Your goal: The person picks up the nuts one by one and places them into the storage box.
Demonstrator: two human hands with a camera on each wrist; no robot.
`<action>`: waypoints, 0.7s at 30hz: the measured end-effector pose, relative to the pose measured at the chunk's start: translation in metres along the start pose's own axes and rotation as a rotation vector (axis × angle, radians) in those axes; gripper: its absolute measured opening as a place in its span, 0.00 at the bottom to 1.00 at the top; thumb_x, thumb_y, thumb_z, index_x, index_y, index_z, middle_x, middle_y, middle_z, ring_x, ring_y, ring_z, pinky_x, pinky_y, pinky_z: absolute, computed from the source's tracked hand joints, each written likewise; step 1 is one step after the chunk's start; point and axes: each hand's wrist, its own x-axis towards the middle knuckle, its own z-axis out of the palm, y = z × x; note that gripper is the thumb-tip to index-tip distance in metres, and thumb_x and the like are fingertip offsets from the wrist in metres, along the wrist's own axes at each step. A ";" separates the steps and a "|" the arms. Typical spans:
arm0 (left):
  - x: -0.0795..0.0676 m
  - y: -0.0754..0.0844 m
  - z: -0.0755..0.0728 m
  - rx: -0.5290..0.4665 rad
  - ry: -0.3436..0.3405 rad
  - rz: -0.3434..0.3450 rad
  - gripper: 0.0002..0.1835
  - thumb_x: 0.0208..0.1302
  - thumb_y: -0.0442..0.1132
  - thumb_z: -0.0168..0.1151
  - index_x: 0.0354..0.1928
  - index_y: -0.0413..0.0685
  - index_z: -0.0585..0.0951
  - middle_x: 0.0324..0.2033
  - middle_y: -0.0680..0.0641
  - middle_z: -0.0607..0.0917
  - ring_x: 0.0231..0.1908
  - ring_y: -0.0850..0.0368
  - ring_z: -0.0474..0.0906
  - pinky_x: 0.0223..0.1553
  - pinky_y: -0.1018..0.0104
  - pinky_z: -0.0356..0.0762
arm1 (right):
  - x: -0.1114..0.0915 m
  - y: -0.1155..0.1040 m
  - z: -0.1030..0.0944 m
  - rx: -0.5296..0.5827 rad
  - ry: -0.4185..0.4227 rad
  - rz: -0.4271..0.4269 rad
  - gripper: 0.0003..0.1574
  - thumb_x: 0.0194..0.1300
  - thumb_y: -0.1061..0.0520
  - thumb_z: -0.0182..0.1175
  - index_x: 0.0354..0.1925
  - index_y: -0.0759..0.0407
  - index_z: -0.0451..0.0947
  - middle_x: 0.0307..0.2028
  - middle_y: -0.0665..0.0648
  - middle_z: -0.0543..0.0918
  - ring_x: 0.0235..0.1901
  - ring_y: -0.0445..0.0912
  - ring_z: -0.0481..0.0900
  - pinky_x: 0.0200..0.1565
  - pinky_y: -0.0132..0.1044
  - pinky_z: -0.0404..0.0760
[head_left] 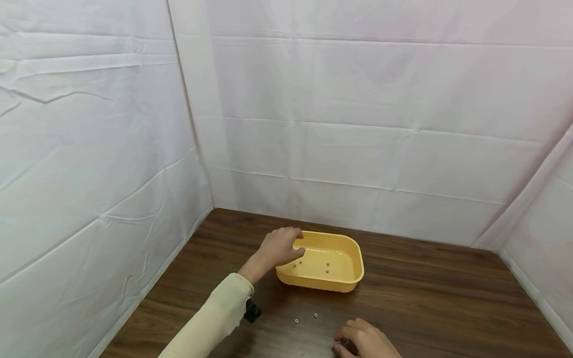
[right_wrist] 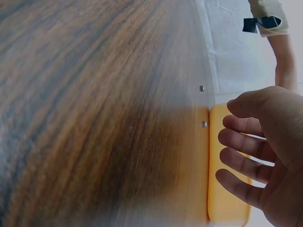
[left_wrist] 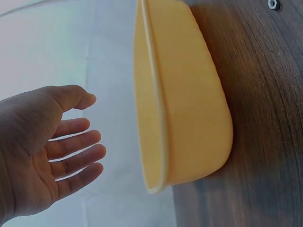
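Observation:
A yellow plastic tray (head_left: 320, 284) stands on the table, with several small nuts (head_left: 328, 264) on its floor. Above its left end hovers my left hand (head_left: 279, 246), thumb and fingers spread apart with nothing in them. The left wrist view shows that hand (left_wrist: 57, 146) apart from the tray's rim (left_wrist: 158, 94). In front of the tray, two small metal nuts (head_left: 315, 315) lie on the table. My right hand (head_left: 364, 339) is low over the table to the right of them, its fingers loosely bent. In the right wrist view this hand (right_wrist: 265, 146) holds nothing.
The dark wood-grain table (head_left: 429, 288) extends to both sides of the tray. White cloth walls (head_left: 358, 124) enclose its back and sides. A black strap device (head_left: 252, 311) sits on my left wrist, over a pale sleeve (head_left: 215, 311).

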 end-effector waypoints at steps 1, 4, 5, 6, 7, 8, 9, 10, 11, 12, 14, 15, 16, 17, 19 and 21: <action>-0.002 0.001 -0.002 0.003 0.005 0.004 0.19 0.69 0.46 0.66 0.56 0.43 0.83 0.51 0.45 0.87 0.45 0.49 0.85 0.42 0.55 0.84 | 0.000 0.001 0.000 -0.001 0.001 -0.002 0.09 0.69 0.47 0.66 0.38 0.49 0.87 0.32 0.32 0.77 0.33 0.30 0.70 0.33 0.34 0.76; -0.008 0.004 -0.007 0.012 0.018 0.016 0.19 0.68 0.47 0.66 0.56 0.44 0.83 0.51 0.45 0.87 0.45 0.50 0.85 0.41 0.56 0.84 | 0.001 0.003 -0.001 -0.003 0.001 -0.001 0.08 0.69 0.47 0.66 0.38 0.49 0.87 0.32 0.32 0.76 0.32 0.30 0.69 0.33 0.34 0.76; -0.011 0.005 -0.008 0.016 0.022 0.023 0.20 0.68 0.47 0.66 0.56 0.44 0.83 0.51 0.45 0.86 0.44 0.50 0.85 0.41 0.57 0.84 | 0.001 0.003 -0.001 -0.003 0.001 0.000 0.08 0.69 0.47 0.66 0.38 0.49 0.87 0.32 0.32 0.76 0.32 0.30 0.69 0.32 0.33 0.75; -0.013 0.006 -0.009 0.020 0.023 0.025 0.20 0.69 0.48 0.66 0.56 0.44 0.83 0.51 0.45 0.86 0.44 0.50 0.85 0.40 0.57 0.83 | 0.002 0.004 -0.001 -0.002 0.000 0.003 0.08 0.69 0.47 0.66 0.37 0.49 0.87 0.32 0.32 0.76 0.31 0.30 0.69 0.32 0.33 0.75; -0.016 0.006 -0.010 0.022 0.023 0.026 0.20 0.69 0.48 0.66 0.57 0.45 0.83 0.52 0.46 0.86 0.45 0.51 0.85 0.40 0.58 0.83 | 0.002 0.004 -0.001 -0.001 -0.001 0.006 0.09 0.69 0.47 0.66 0.37 0.49 0.87 0.32 0.32 0.76 0.31 0.30 0.68 0.32 0.33 0.74; -0.019 0.007 -0.011 0.021 0.024 0.027 0.20 0.69 0.48 0.65 0.57 0.45 0.82 0.53 0.46 0.86 0.45 0.51 0.85 0.41 0.58 0.83 | 0.003 0.005 -0.001 0.002 -0.005 0.010 0.09 0.69 0.46 0.66 0.37 0.49 0.87 0.31 0.32 0.75 0.31 0.30 0.68 0.31 0.33 0.74; -0.021 0.008 -0.011 0.017 0.027 0.028 0.20 0.69 0.48 0.66 0.57 0.45 0.82 0.53 0.46 0.86 0.45 0.51 0.85 0.40 0.58 0.83 | 0.004 0.005 -0.001 0.004 -0.008 0.013 0.09 0.69 0.46 0.66 0.37 0.48 0.87 0.31 0.32 0.75 0.30 0.30 0.67 0.31 0.33 0.74; -0.024 0.008 -0.011 0.010 0.029 0.031 0.20 0.69 0.48 0.66 0.57 0.45 0.82 0.54 0.46 0.86 0.45 0.51 0.85 0.41 0.58 0.83 | 0.004 0.006 -0.001 0.007 -0.009 0.016 0.10 0.69 0.46 0.66 0.37 0.48 0.87 0.31 0.32 0.75 0.30 0.30 0.67 0.31 0.33 0.73; -0.027 0.009 -0.011 0.005 0.031 0.034 0.20 0.69 0.48 0.66 0.57 0.45 0.82 0.54 0.47 0.85 0.46 0.51 0.85 0.41 0.58 0.83 | 0.005 0.007 -0.001 0.010 -0.012 0.019 0.10 0.69 0.45 0.66 0.37 0.48 0.87 0.30 0.33 0.75 0.30 0.30 0.67 0.31 0.33 0.73; -0.030 0.010 -0.011 -0.004 0.032 0.034 0.20 0.69 0.48 0.66 0.57 0.45 0.82 0.54 0.47 0.85 0.46 0.51 0.85 0.41 0.58 0.83 | 0.005 0.007 -0.001 0.012 -0.014 0.021 0.10 0.69 0.45 0.66 0.37 0.48 0.87 0.30 0.33 0.75 0.30 0.30 0.67 0.30 0.33 0.73; -0.036 0.010 -0.010 -0.015 0.041 0.041 0.19 0.69 0.48 0.66 0.56 0.45 0.82 0.54 0.47 0.85 0.46 0.51 0.85 0.42 0.57 0.83 | 0.006 0.008 -0.001 0.015 -0.016 0.018 0.10 0.68 0.45 0.66 0.36 0.49 0.87 0.30 0.33 0.75 0.30 0.30 0.68 0.30 0.33 0.73; -0.039 0.011 -0.009 -0.019 0.047 0.044 0.19 0.69 0.47 0.66 0.56 0.45 0.83 0.53 0.47 0.86 0.46 0.51 0.85 0.42 0.57 0.83 | 0.006 0.008 -0.001 0.014 -0.014 0.015 0.10 0.68 0.45 0.66 0.36 0.49 0.87 0.30 0.33 0.75 0.30 0.30 0.68 0.30 0.33 0.73; -0.042 0.011 -0.009 -0.021 0.051 0.047 0.18 0.69 0.47 0.66 0.55 0.45 0.83 0.53 0.47 0.86 0.46 0.51 0.85 0.43 0.57 0.83 | 0.006 0.008 -0.001 0.012 -0.012 0.010 0.10 0.68 0.45 0.67 0.36 0.49 0.87 0.30 0.33 0.76 0.30 0.30 0.68 0.30 0.32 0.74; -0.045 0.011 -0.008 -0.021 0.054 0.046 0.18 0.69 0.47 0.66 0.55 0.46 0.83 0.53 0.48 0.86 0.47 0.51 0.85 0.44 0.57 0.83 | 0.006 0.009 -0.001 0.008 -0.009 0.004 0.10 0.68 0.45 0.67 0.36 0.49 0.87 0.30 0.33 0.76 0.31 0.30 0.68 0.31 0.32 0.74; -0.051 0.010 -0.007 -0.026 0.059 0.043 0.18 0.68 0.47 0.66 0.55 0.46 0.83 0.52 0.48 0.86 0.47 0.52 0.85 0.45 0.58 0.83 | 0.007 0.009 -0.002 0.000 -0.004 -0.007 0.10 0.68 0.46 0.67 0.36 0.49 0.86 0.31 0.33 0.76 0.31 0.30 0.68 0.31 0.32 0.74; -0.057 0.010 -0.005 -0.035 0.064 0.038 0.17 0.67 0.46 0.67 0.54 0.47 0.83 0.51 0.48 0.86 0.45 0.53 0.84 0.44 0.59 0.83 | 0.007 0.010 -0.002 -0.007 -0.001 -0.017 0.10 0.68 0.46 0.67 0.37 0.49 0.86 0.31 0.32 0.76 0.31 0.30 0.68 0.31 0.33 0.74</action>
